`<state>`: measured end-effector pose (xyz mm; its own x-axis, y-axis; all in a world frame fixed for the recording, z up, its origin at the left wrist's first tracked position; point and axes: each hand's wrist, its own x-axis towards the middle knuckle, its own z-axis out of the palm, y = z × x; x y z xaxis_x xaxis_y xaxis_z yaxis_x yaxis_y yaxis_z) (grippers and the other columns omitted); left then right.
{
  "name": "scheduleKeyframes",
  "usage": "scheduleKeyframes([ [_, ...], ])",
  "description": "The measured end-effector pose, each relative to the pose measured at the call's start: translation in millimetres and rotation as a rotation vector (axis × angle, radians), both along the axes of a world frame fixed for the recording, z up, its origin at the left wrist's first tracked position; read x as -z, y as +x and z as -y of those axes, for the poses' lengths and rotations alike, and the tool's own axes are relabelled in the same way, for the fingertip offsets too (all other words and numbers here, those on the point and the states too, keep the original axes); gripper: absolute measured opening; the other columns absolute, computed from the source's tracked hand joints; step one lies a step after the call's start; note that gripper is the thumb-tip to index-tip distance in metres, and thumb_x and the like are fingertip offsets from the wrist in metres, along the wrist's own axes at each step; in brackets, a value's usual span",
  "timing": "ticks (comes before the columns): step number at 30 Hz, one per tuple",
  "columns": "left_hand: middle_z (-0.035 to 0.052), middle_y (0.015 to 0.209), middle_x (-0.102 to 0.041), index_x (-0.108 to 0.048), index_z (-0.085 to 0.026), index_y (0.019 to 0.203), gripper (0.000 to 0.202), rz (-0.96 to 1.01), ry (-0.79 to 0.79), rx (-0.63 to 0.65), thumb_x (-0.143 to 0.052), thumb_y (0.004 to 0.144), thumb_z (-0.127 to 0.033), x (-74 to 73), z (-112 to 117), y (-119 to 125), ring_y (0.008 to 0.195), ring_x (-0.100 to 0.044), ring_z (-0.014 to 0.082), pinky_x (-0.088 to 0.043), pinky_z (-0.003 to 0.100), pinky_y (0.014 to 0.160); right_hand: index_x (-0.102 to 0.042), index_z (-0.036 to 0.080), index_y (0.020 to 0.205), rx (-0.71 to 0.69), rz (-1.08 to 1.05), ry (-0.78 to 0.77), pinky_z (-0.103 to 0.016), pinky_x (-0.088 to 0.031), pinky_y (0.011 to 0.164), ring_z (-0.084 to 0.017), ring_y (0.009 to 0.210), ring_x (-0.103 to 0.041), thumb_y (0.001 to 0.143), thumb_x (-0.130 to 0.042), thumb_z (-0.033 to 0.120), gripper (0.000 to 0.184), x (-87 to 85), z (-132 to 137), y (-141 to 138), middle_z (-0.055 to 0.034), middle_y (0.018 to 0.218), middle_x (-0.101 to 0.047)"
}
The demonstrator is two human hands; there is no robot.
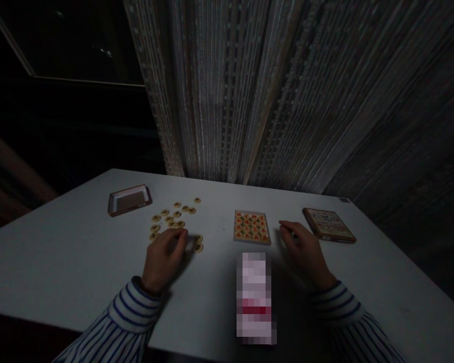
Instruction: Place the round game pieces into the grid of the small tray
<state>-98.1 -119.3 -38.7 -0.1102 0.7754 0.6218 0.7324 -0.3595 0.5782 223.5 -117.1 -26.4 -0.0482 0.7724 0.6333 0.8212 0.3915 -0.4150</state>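
My left hand (163, 258) rests on the white table with its fingers curled in, at the near edge of a loose group of round Chinese chess pieces (169, 219) with dark characters. Whatever its fingers may hold is hidden. Two of these pieces (199, 247) lie just right of its fingertips. Across the table, my right hand (305, 254) lies with curled fingers, thumb close to the forefinger, and nothing shows between them. Left of it sits a shallow square tray (251, 243), apart from the hand, filled with rows of pieces marked in red.
An open, shallow box half (147, 202) lies at the back left. A closed-looking printed box (330, 225) lies at the right, beyond my right hand. A pixelated upright shape (254, 282) stands at the near middle. Curtains (227, 91) hang behind the table (79, 262).
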Motion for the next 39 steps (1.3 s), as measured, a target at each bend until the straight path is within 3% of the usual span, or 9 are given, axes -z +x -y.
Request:
scheduleKeyframes([
  [3, 0.0050, 0.079, -0.067, -0.062, -0.018, 0.079, 0.020, -0.071, 0.046, 0.033, -0.048, 0.082, -0.032, 7.9, 3.0, -0.7, 0.076, -0.060, 0.0178, -0.047, 0.031, 0.075, -0.062, 0.016, 0.096, -0.007, -0.028, -0.024, -0.035, -0.050, 0.071, -0.020, 0.081, -0.061, 0.085, -0.044, 0.026, 0.024, 4.8, -0.5, -2.6, -0.0098, 0.090, -0.066],
  [10, 0.0061, 0.080, -0.065, -0.061, -0.017, 0.077, 0.022, -0.057, 0.008, 0.014, -0.046, 0.082, -0.032, 8.2, 1.2, -5.3, 0.077, -0.060, 0.0177, -0.047, 0.030, 0.075, -0.062, 0.013, 0.097, -0.080, -0.044, -0.048, -0.035, -0.048, 0.077, -0.019, 0.086, -0.060, 0.086, -0.043, 0.026, 0.025, 12.2, -1.8, -15.9, -0.0110, 0.092, -0.065],
  [26, 0.0063, 0.079, -0.067, -0.061, -0.015, 0.087, 0.031, 0.402, -0.153, -0.155, -0.045, 0.081, -0.041, 21.6, 14.3, -24.7, 0.074, -0.062, 0.0179, -0.049, 0.029, 0.070, -0.062, 0.015, 0.097, -0.071, -0.092, -0.046, -0.039, -0.047, 0.079, -0.021, 0.090, -0.058, 0.087, -0.040, 0.033, 0.030, 11.9, -0.2, -15.6, -0.0115, 0.096, -0.064],
  [39, 0.0048, 0.075, -0.065, -0.061, -0.017, 0.075, 0.020, 0.253, -0.172, -0.073, -0.053, 0.077, -0.036, 16.7, 38.9, -20.8, 0.070, -0.061, 0.0166, -0.050, 0.029, 0.068, -0.060, 0.018, 0.098, -0.132, 0.049, 0.023, -0.043, -0.047, 0.082, -0.023, 0.091, -0.058, 0.087, -0.042, 0.033, 0.027, 11.9, 3.3, -21.3, -0.0112, 0.096, -0.064],
])
